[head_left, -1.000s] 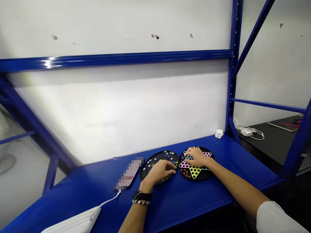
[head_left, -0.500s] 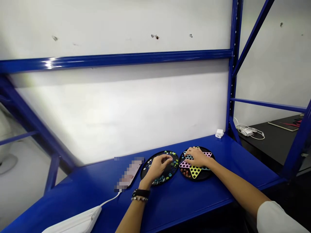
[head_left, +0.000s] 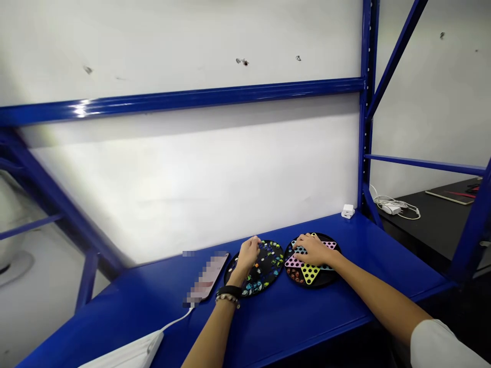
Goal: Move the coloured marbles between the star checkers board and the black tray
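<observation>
My right hand is resting on the far-left part of the Chinese checkers board, its thumb and fingers standing apart; whether anything is sitting under them, I cannot tell. My left hand is hovering over the round black tray, just left of the board, and its fingers are curling together. Their tips are facing out of my view, so I cannot tell if they are gripping a marble or nothing.

By my reading, little is looking finished on the board: the yellow point is showing dark, unfilled holes, and so are the pink parts I am seeing, while my right hand is covering others. Reddish-brown marbles are lying in the board's near-left rim. Many loose marbles, green, blue, white and at least 1 orange, are lying scattered in the tray left of the board, so most of them are looking unplaced.

Farther left of the board, past the tray, a phone is lying on the blue tabletop. A white charger is standing beyond the board, to its right.
</observation>
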Motion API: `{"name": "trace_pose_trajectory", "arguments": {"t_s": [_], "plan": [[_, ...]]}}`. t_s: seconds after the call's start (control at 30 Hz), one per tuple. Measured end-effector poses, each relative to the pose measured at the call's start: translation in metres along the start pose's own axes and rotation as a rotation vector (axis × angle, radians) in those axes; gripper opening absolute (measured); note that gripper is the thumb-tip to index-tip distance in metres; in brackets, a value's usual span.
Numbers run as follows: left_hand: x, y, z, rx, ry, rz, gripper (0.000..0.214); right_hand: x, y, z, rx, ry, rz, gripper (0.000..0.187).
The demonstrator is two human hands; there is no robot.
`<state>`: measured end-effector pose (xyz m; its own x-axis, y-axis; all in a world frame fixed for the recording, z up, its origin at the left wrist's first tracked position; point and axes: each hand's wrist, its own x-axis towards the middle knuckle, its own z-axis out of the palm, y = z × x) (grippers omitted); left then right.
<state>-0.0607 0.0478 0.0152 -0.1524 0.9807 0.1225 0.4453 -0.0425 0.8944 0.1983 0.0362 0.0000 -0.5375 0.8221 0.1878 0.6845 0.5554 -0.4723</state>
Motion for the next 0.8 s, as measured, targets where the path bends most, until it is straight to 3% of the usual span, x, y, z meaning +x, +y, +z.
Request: {"name": "trace_pose_trajectory", "arguments": {"t_s": [0.1,0.17,0.43,0.8], "plan": [[0.010,0.000,0.004,0.542,0.003,0.102,0.034,0.000,0.000,0.000,0.001,-0.003,-0.005,0.032],[0.012,-0.002,0.008,0.774,-0.015,0.112,0.035,0.001,0.001,0.001,-0.001,-0.001,-0.010,0.032],[0.004,-0.008,0.014,1.079,-0.167,0.116,0.032,0.002,0.004,0.003,-0.009,0.003,-0.016,0.033],[0.005,-0.002,0.026,1.029,-0.202,0.191,0.034,0.001,0.005,0.004,-0.017,0.011,-0.019,0.032]]}}
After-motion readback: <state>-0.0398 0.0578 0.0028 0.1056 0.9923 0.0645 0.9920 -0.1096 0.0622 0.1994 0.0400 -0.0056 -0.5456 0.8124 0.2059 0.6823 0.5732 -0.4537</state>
